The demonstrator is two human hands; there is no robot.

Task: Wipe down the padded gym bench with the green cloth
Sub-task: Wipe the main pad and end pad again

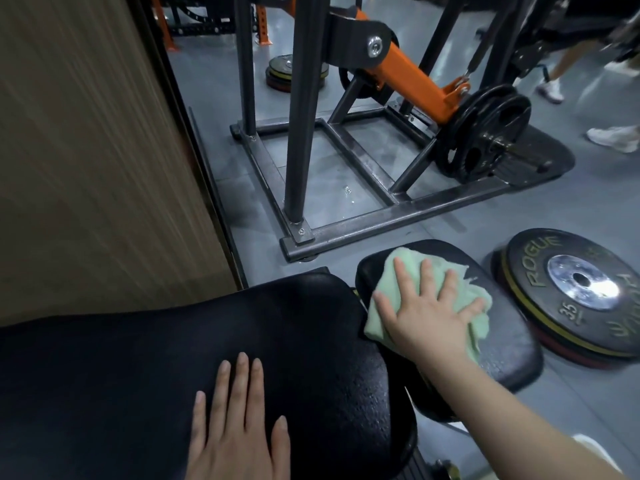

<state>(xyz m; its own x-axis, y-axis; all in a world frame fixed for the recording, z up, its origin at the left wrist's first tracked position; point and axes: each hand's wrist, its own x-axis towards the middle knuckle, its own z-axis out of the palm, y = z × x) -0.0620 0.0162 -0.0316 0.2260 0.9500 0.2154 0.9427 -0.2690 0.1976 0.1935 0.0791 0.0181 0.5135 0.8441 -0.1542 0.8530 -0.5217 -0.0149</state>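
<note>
We have the green cloth spread on the smaller seat pad at the right of the scene, just beyond the gap that parts it from the long back pad on the near left. Our right hand lies flat on top of the cloth, fingers straight and fanned wide, pressing rather than pinching; the cloth bunches up past the fingertips on the far right side and shows a folded edge on the near left. Our left hand rests open on the back pad, fingers straight and close together, holding nothing, and seems to steady us. The cloth looks light, soft and limp, so we judge it will crumple and slide under a push unless the whole palm holds it down; a flat press in the middle suits it better than a grip at one corner. The padding looks firm but yielding, with a pebbled skin that shows a faint damp sheen near the cloth, so it may be a little slick. A weight plate lies on the floor just right of the seat pad, near the surface's edge.
</note>
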